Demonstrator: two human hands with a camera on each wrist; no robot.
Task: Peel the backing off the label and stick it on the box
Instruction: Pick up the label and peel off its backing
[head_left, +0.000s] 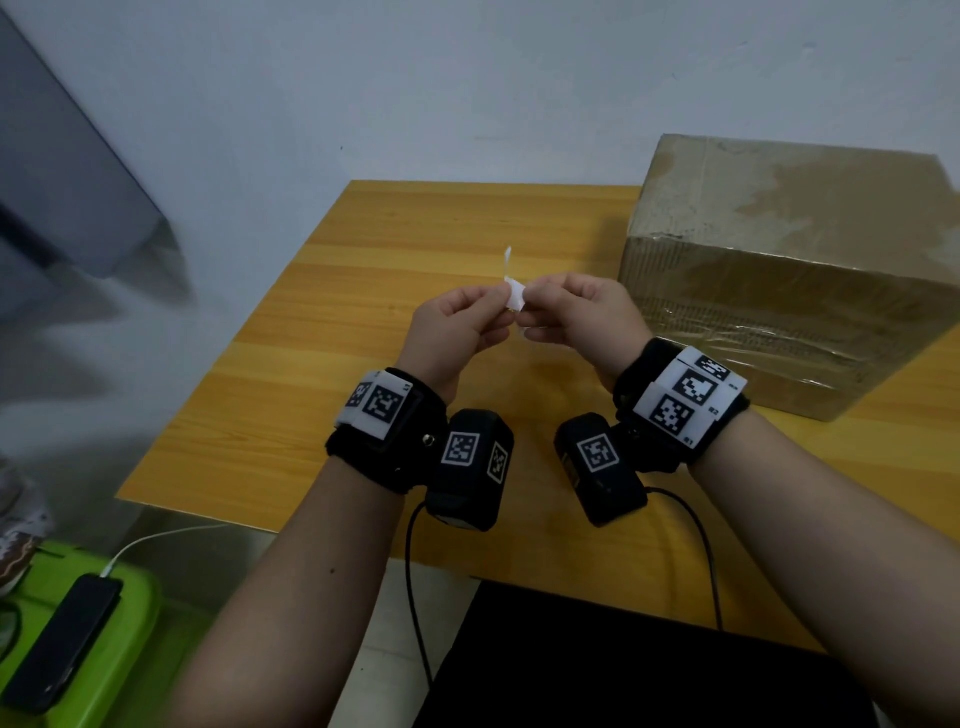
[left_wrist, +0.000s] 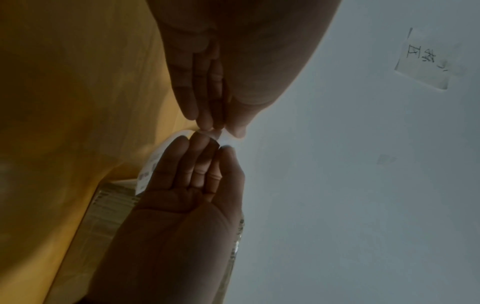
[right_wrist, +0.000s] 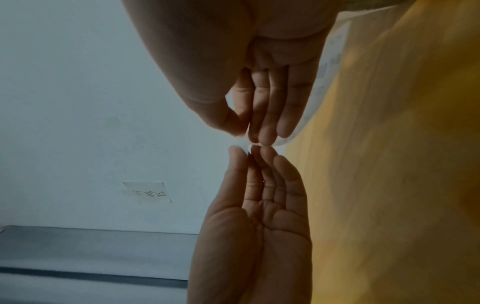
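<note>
Both hands hold a small white label above the wooden table. My left hand pinches its left edge and my right hand pinches its right edge, fingertips almost touching. A thin white corner sticks up above the pinch. In the left wrist view my left hand meets my right hand on the label, whose printed strip curls behind the right fingers. The right wrist view shows the label behind my right hand, opposite my left hand. The taped cardboard box stands at the right.
A green bin at the lower left carries a dark phone on a white cable. A grey panel leans at the left. A handwritten note is taped to the wall. Black wrist-camera cables hang over the table's front edge.
</note>
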